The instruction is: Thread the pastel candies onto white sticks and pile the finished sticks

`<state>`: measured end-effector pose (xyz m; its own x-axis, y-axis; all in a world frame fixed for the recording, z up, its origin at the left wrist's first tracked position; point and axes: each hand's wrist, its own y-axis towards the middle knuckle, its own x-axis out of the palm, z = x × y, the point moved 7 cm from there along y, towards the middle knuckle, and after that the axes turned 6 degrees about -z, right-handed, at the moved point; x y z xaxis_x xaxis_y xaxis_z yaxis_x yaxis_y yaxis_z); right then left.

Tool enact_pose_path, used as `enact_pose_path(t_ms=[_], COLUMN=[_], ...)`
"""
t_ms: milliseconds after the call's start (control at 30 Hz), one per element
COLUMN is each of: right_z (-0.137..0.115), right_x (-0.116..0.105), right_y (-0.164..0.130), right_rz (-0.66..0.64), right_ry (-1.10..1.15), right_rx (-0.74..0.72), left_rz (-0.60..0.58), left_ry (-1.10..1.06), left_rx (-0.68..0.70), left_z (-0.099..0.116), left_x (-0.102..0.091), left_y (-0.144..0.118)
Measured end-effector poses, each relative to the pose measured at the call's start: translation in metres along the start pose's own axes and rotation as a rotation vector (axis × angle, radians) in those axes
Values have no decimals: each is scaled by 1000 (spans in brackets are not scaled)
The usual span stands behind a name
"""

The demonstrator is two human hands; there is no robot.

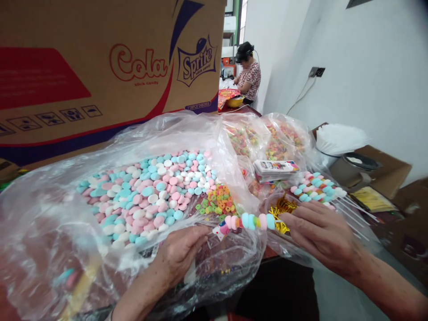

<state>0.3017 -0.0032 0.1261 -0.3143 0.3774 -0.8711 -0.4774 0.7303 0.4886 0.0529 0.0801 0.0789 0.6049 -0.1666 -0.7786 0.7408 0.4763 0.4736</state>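
The fingers of the right hand [321, 232] are pinched shut on the near end of a half-filled candy skewer [249, 221], a thin stick threaded with pink, blue and green sweet discs and capped at its far tip by a small white figure; where the fingers grip, gold foil twist ties [282, 209] show just beneath them. The left hand [179, 254] lies on the rumpled clear plastic, its fingers curled loosely and meeting the skewer's far tip; whether they actually pinch that tip or only steady it I cannot tell. The skewer hangs level between the two hands, above the edge of a big clear plastic bag of pink, blue and white candy discs [147, 196], with a heap of small multicoloured ring candies [217, 200] just behind it. I judge the threading step to be in hand, with the row of sweets almost made up; the next move would call for a steady grip on the stick while another piece is picked from the bag and slid on straight. Farther right lie finished skewers with white sticks [317, 187], a stack of printed cards [276, 169] and more bags of ring candy [267, 138]. A large brown cardboard carton [100, 67] stands behind, and another person [249, 73] sits working well apart at the back.
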Motion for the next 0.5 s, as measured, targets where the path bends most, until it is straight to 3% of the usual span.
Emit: enact_pose_path(t_ms=[267,500], right_z=[-4,1], right_x=[5,5], right_y=[1,8], right_rz=[-38,-105], right_ry=[62,149], right_rx=[-15,4], left_rz=[0,8], left_ry=[-52,-78], left_rx=[-317,-140], left_z=[-18,-7], left_x=[-2,-7], left_y=[-3,-2])
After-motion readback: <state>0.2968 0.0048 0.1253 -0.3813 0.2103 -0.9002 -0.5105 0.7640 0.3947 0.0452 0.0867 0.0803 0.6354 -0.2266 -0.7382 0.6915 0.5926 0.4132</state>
